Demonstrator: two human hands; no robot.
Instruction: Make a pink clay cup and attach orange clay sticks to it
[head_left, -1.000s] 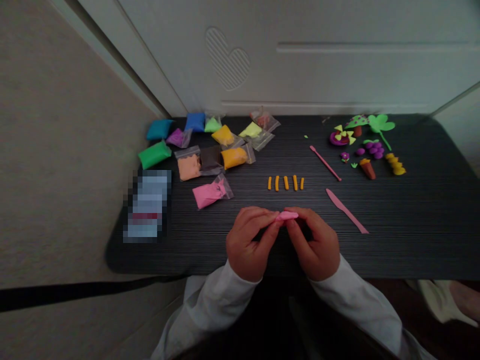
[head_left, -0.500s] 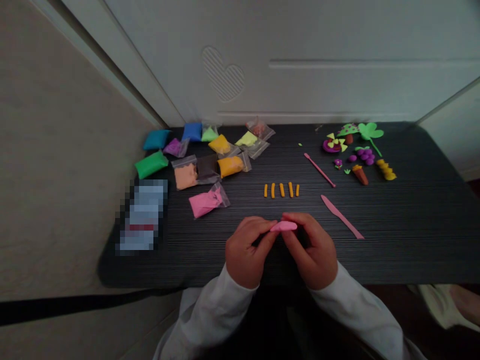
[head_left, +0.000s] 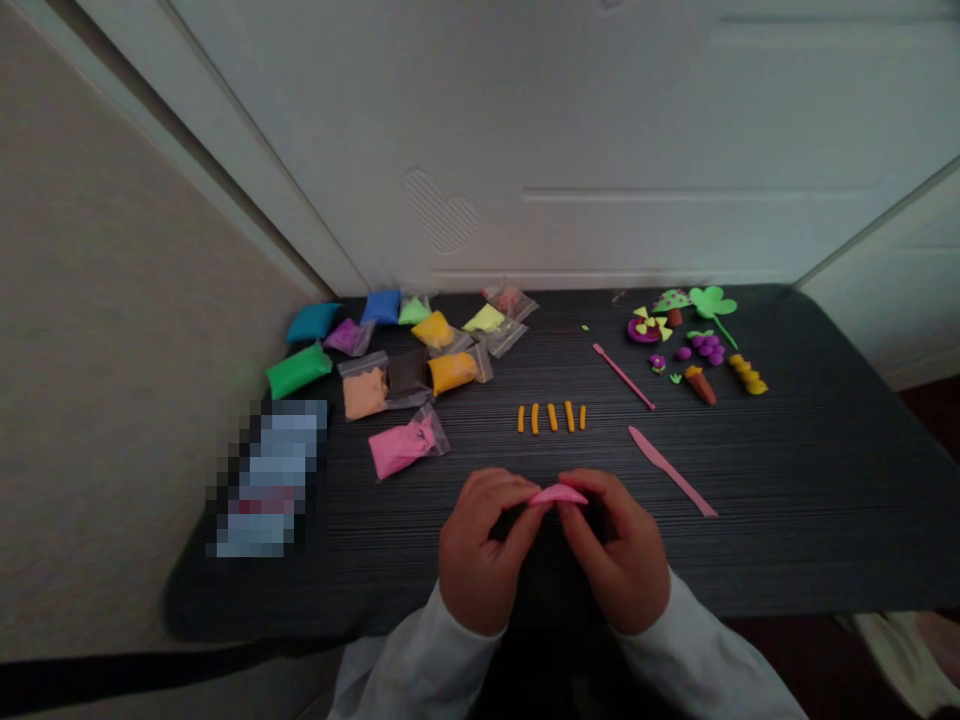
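A flattened piece of pink modelling clay (head_left: 559,495) is pinched between both hands above the table's front part, its middle bowed upward. My left hand (head_left: 487,545) grips its left end between thumb and fingers. On the right end, my right hand (head_left: 619,550) does the same. Beyond the hands lie several short orange clay strips (head_left: 553,417) in a row. An opened bag of pink clay (head_left: 405,445) rests to the left of them. To the right are a pink plastic knife (head_left: 671,472) and a thin pink modelling tool (head_left: 624,377).
Several bags of coloured clay (head_left: 450,372) cover the back left of the dark table (head_left: 810,500). A blurred-out phone-like object (head_left: 270,480) lies at the left edge. Finished clay figures, among them purple grapes (head_left: 706,348) and a green clover (head_left: 712,302), stand at the back right.
The pink clay has gone from nearly flat to arched, its ends bent down. Both hands keep their pinch on it. The camera has tilted up, so everything sits lower in view.
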